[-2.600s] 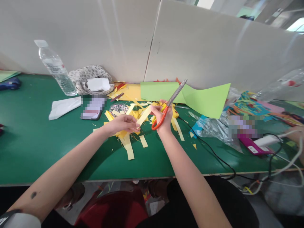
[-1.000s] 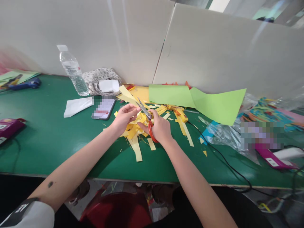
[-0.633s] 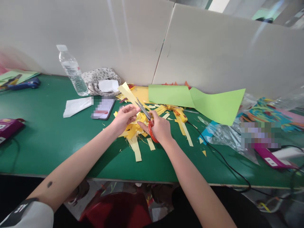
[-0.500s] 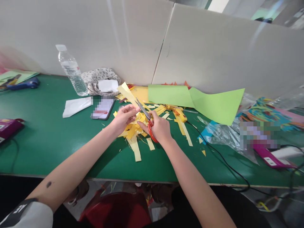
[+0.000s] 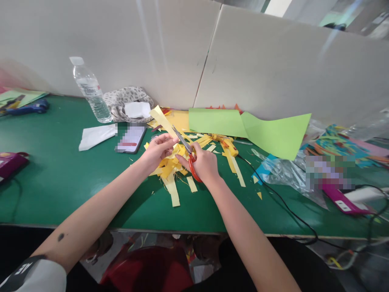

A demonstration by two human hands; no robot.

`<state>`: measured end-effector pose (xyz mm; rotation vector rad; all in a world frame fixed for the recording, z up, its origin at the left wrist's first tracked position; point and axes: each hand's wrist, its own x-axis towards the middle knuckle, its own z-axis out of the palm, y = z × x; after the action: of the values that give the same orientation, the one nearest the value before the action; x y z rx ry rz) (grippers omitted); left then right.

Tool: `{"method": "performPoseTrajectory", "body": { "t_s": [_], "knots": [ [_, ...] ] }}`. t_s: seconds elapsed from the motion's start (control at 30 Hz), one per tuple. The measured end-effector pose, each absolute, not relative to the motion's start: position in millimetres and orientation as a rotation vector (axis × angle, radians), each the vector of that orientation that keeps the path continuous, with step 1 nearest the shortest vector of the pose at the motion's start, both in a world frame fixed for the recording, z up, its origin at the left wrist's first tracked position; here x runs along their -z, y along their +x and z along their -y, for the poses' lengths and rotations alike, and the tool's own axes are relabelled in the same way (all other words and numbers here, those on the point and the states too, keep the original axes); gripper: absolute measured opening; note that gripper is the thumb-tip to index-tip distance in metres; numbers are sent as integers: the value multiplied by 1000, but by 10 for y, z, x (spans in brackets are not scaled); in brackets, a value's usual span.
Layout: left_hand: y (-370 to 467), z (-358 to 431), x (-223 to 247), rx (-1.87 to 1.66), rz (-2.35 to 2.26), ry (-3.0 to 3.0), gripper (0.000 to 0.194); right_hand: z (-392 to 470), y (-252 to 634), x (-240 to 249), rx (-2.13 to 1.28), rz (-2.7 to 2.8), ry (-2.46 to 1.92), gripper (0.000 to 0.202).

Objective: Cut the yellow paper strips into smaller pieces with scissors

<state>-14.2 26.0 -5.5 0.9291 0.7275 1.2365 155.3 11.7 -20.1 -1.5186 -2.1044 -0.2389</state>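
My right hand [image 5: 204, 163] is closed around the red handles of a pair of scissors [image 5: 191, 159], whose metal blades point up and to the left. Between the fingers of my left hand [image 5: 161, 151] is pinched a pale yellow paper strip [image 5: 161, 117], which sticks up toward the back of the table. The blade tips lie at the strip, just by my left fingertips. Beneath both hands spreads a heap of yellow paper scraps [image 5: 170, 167] with longer strips hanging out toward me.
Behind the heap lie green paper sheets [image 5: 219, 121]. A yellow glue gun [image 5: 229, 145] with a black cord rests to the right, near crumpled clear plastic [image 5: 285, 172]. A phone [image 5: 133, 138], white tissue [image 5: 96, 137], water bottle [image 5: 91, 91] and spotted cloth pouch [image 5: 121, 99] stand left.
The whole view has shifted very slightly. Both hands, the scissors and the paper strip keep almost the same position as before.
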Motion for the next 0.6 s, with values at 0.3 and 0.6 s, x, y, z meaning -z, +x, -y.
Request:
{"method": "performPoseTrajectory", "body": {
  "t_s": [0.3,0.6],
  "knots": [
    [-156,-295,107,-1273,-723,926,18,-92,1511,150,205,2070,-1412,56],
    [-134,-262,90,-1264,-744,1009,19,-93,1507,159,220,2052,-1432,55]
  ]
}}
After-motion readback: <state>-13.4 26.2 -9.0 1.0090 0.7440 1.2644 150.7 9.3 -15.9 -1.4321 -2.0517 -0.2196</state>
